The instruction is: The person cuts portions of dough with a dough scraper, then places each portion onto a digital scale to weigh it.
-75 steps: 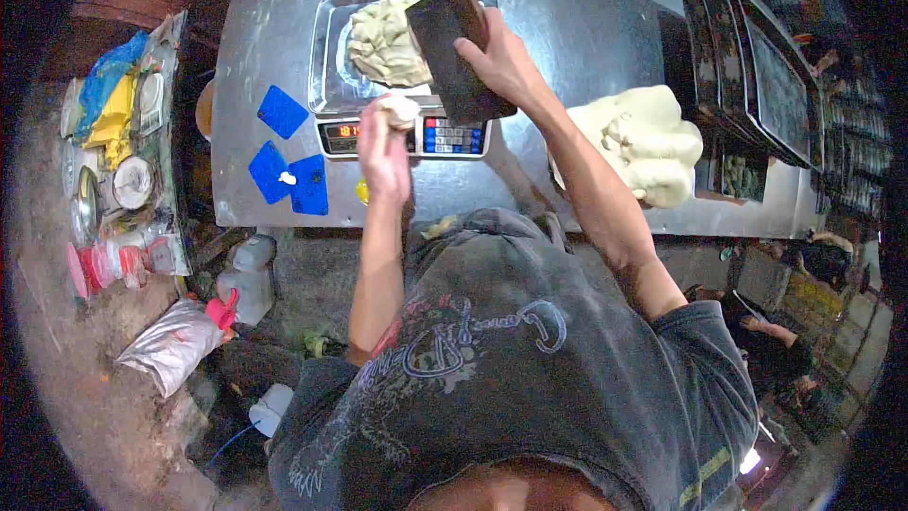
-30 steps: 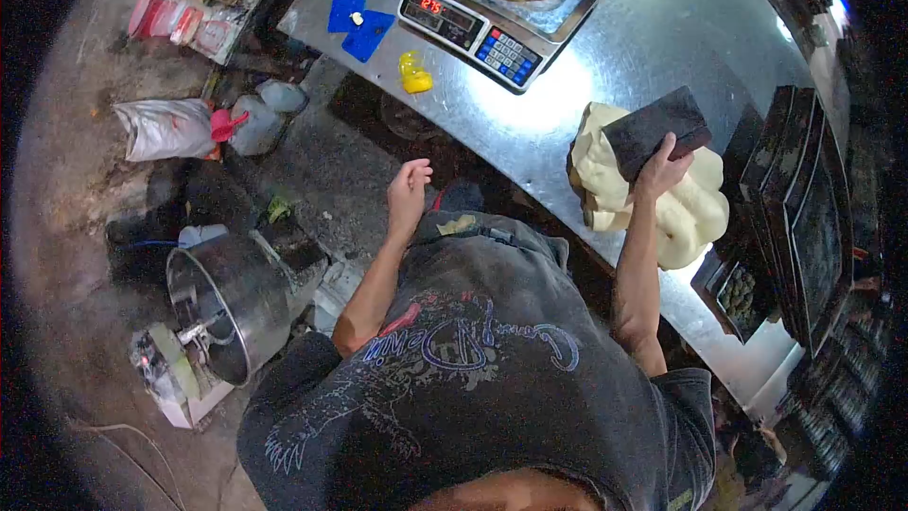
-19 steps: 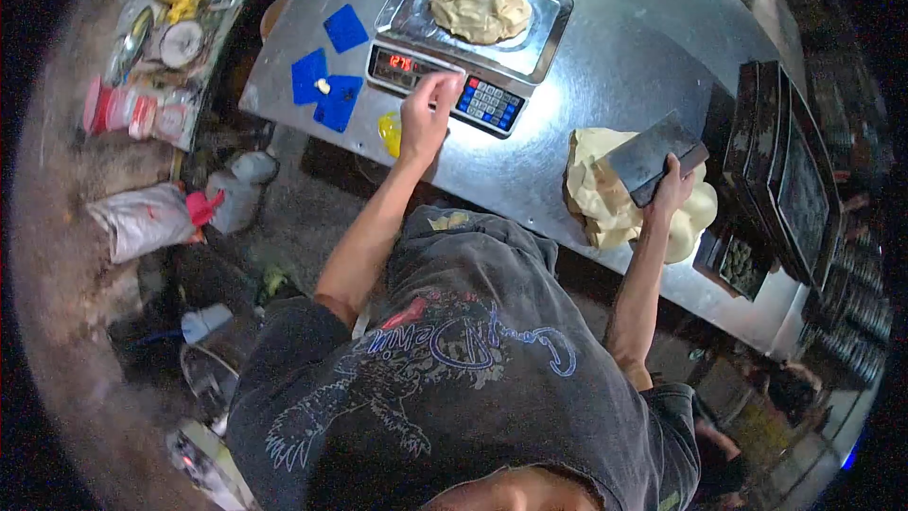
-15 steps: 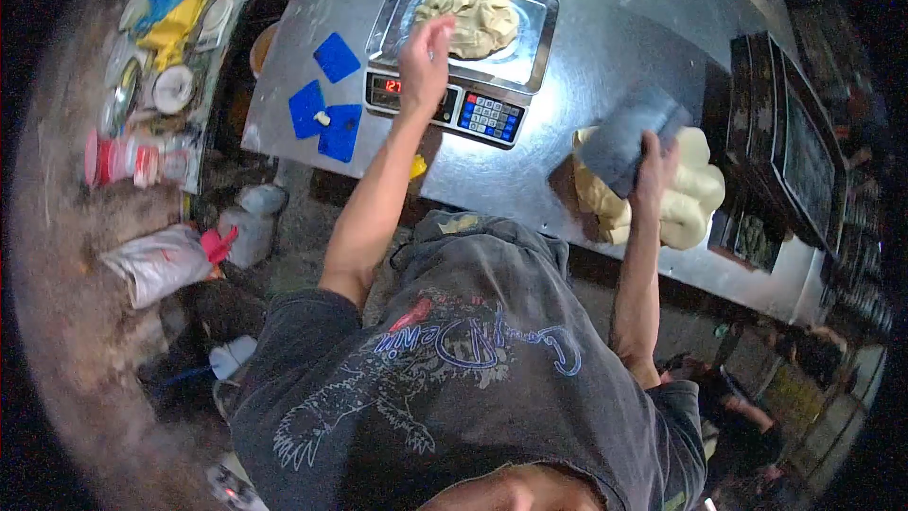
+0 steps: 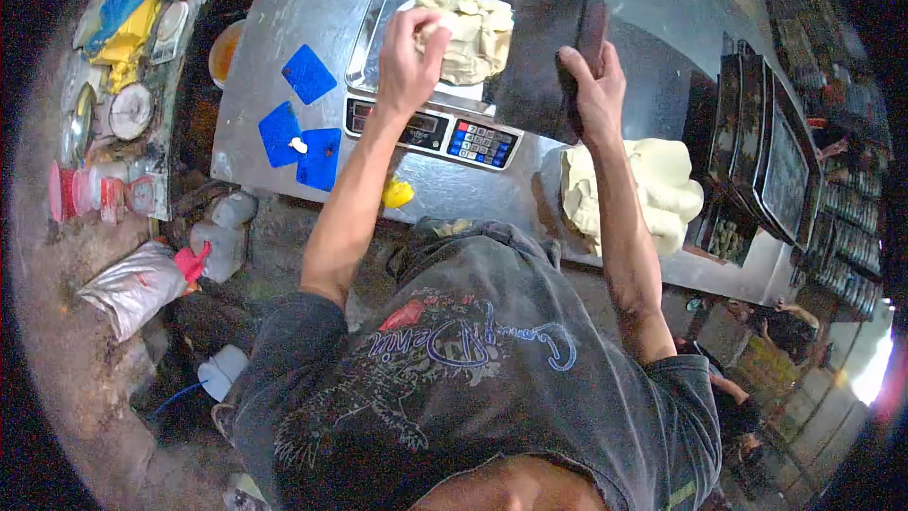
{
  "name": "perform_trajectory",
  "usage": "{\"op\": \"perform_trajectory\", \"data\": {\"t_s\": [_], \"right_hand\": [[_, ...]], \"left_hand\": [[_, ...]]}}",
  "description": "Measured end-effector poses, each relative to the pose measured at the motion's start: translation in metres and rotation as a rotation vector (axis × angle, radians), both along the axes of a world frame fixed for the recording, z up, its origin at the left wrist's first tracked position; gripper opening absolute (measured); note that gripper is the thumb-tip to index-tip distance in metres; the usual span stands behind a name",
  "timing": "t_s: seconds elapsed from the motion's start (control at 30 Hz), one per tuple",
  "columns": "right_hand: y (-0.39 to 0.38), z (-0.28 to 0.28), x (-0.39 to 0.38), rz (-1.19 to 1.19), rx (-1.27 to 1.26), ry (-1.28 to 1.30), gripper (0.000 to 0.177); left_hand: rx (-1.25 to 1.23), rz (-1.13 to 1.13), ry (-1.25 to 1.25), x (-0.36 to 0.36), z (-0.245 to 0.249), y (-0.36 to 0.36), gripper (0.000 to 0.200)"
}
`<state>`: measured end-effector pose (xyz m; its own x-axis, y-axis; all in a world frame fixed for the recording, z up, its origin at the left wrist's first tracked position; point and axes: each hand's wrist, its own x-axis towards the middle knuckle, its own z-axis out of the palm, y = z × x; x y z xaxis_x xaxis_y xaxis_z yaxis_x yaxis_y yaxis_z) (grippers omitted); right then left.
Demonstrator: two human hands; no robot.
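My left hand (image 5: 409, 61) is at the left side of a lumpy pile of pale dough (image 5: 476, 43), its thumb and fingers curled against it. This dough sits on the steel pan of a digital scale (image 5: 371, 66). In my right hand (image 5: 598, 95) is a wide dough scraper (image 5: 541, 52) with a dark flat blade, gripped by its back edge. The blade stands just right of the dough and covers the right part of the pan. A larger smooth mass of dough (image 5: 667, 194) lies on the table under my right forearm.
Several blue plastic scrapers (image 5: 308, 74) lie left of the scale on the metal table (image 5: 246, 132). A yellow piece (image 5: 397, 193) is at the near edge. Dark baking trays (image 5: 780, 151) stand at the right. A side table (image 5: 180, 66) holds bowls and bags.
My right hand has carried the scraper up and left, from above the large dough to beside the scale's dough. My left hand has settled against the dough's left side.
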<state>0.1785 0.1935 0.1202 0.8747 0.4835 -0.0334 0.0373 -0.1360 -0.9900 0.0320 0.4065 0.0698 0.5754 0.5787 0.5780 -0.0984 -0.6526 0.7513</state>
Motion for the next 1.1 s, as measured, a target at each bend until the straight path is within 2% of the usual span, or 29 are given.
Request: {"op": "perform_trajectory", "data": {"t_s": [0.07, 0.1, 0.13, 0.17, 0.2, 0.23, 0.3, 0.33, 0.4, 0.43, 0.47, 0.5, 0.57, 0.6, 0.67, 0.7, 0.73, 0.77, 0.8, 0.83, 0.87, 0.97, 1.0, 1.1], "right_hand": [[-0.014, -0.003, 0.003, -0.045, 0.024, 0.017, 0.042], [-0.028, -0.010, 0.006, -0.056, 0.046, 0.014, 0.042], [-0.045, -0.017, 0.006, -0.117, 0.002, -0.003, 0.043], [-0.067, -0.023, 0.005, -0.175, -0.042, -0.023, 0.043], [-0.094, -0.029, 0.006, -0.216, -0.087, -0.034, 0.043], [-0.124, -0.034, 0.007, -0.261, -0.133, -0.045, 0.043], [-0.180, -0.034, 0.004, -0.367, -0.230, -0.146, 0.046], [-0.209, -0.030, 0.004, -0.411, -0.433, -0.188, 0.048], [-0.272, -0.045, 0.024, -0.450, -0.682, -0.299, 0.056], [-0.304, -0.064, 0.033, -0.448, -0.728, -0.366, 0.061], [-0.316, -0.070, 0.034, -0.526, -0.985, -0.326, 0.066], [-0.341, -0.086, 0.046, -0.382, -0.988, -0.352, 0.068], [-0.314, -0.079, 0.025, -0.575, -1.441, -0.638, 0.059], [-0.308, -0.083, 0.021, -0.527, -1.247, -0.625, 0.057], [-0.297, -0.092, 0.015, -0.432, -0.859, -0.590, 0.052], [-0.267, -0.083, -0.008, -0.304, -0.469, -0.282, 0.045], [-0.234, -0.059, -0.037, -0.117, -0.525, -0.353, 0.042], [-0.209, -0.045, -0.065, 0.078, -0.407, -0.195, 0.040], [-0.186, -0.031, -0.093, 0.177, -0.318, -0.106, 0.041], [-0.172, -0.025, -0.111, 0.244, -0.363, -0.269, 0.043], [-0.165, -0.032, -0.118, 0.229, -0.403, -0.416, 0.043], [-0.173, -0.057, -0.114, 0.156, -0.386, -0.154, 0.043], [-0.164, -0.047, -0.118, 0.104, -0.364, -0.231, 0.038], [-0.161, -0.040, -0.115, 0.293, -0.414, -0.252, 0.036]], "left_hand": [[-0.190, -0.043, -0.054, -0.034, -0.017, -0.017, 0.023], [-0.362, -0.045, -0.009, -0.054, -0.019, -0.035, 0.027], [-0.656, -0.090, -0.082, -0.067, -0.015, -0.056, 0.030], [-0.932, -0.155, 0.174, -0.091, -0.023, -0.065, 0.031], [-0.981, -0.149, 0.071, -0.104, -0.043, -0.085, 0.029], [-1.009, -0.141, 0.215, -0.121, -0.045, -0.096, 0.032], [-1.081, -0.218, 0.190, -0.147, -0.079, -0.125, 0.034], [-1.143, -0.282, 0.273, -0.151, -0.089, -0.133, 0.036], [-1.259, -0.422, 0.444, -0.149, -0.099, -0.150, 0.041], [-1.170, -0.491, 0.500, -0.142, -0.097, -0.155, 0.043], [-1.077, -0.562, 0.552, -0.129, -0.092, -0.161, 0.045], [-0.984, -0.628, 0.597, -0.113, -0.086, -0.168, 0.048], [-0.640, -0.650, 0.641, -0.084, -0.066, -0.182, 0.055], [-0.580, -0.727, 0.631, -0.070, -0.057, -0.184, 0.056], [-0.753, -0.796, 0.624, -0.047, -0.029, -0.191, 0.051], [-0.827, -0.799, 0.605, -0.039, -0.027, -0.198, 0.049], [-0.901, -0.806, 0.585, -0.031, -0.026, -0.205, 0.046], [-0.975, -0.815, 0.561, -0.024, -0.024, -0.210, 0.044], [-0.940, -0.805, 0.521, -0.022, -0.034, -0.217, 0.035], [-0.981, -0.805, 0.514, -0.023, -0.031, -0.219, 0.034], [-1.023, -0.804, 0.510, -0.028, -0.027, -0.218, 0.032], [-1.178, -0.780, 0.453, -0.039, -0.037, -0.220, 0.029], [-1.190, -0.754, 0.437, -0.042, -0.039, -0.220, 0.031], [-1.114, -0.713, 0.367, -0.048, -0.036, -0.221, 0.034]]}}
